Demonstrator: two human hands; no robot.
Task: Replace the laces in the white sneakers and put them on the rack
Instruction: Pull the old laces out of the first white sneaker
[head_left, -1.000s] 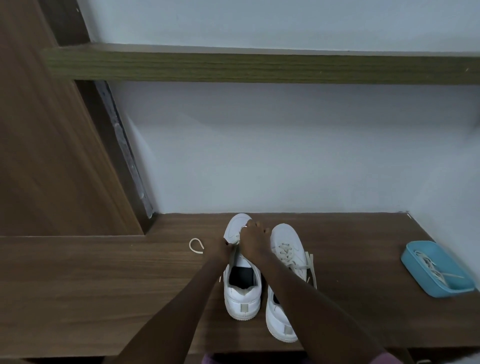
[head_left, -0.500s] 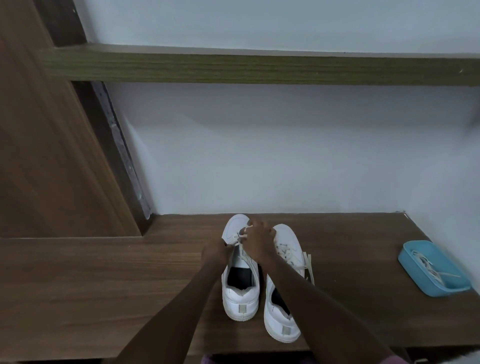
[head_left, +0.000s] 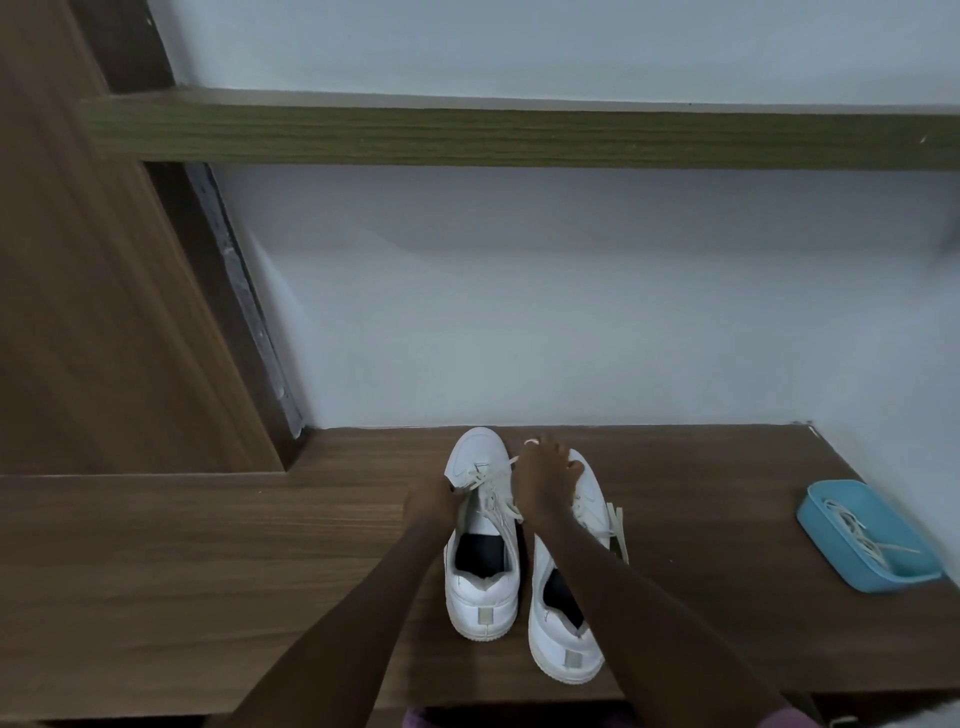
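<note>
low in the frame's centre, the lace (head_left: 491, 475) of the leftward of the white sneakers (head_left: 480, 597) is pinched by the left hand (head_left: 431, 501) and gripped by the right hand (head_left: 545, 480), close together; it should be drawn flat and evenly through each eyelet.

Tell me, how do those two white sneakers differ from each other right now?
The left sneaker has its lace held by the left hand and right hand; the right sneaker has lace ends trailing loose beside it. The right sneaker sits nearer the front of the shelf than the left sneaker. Both are white, upright, toes toward the wall.
</note>
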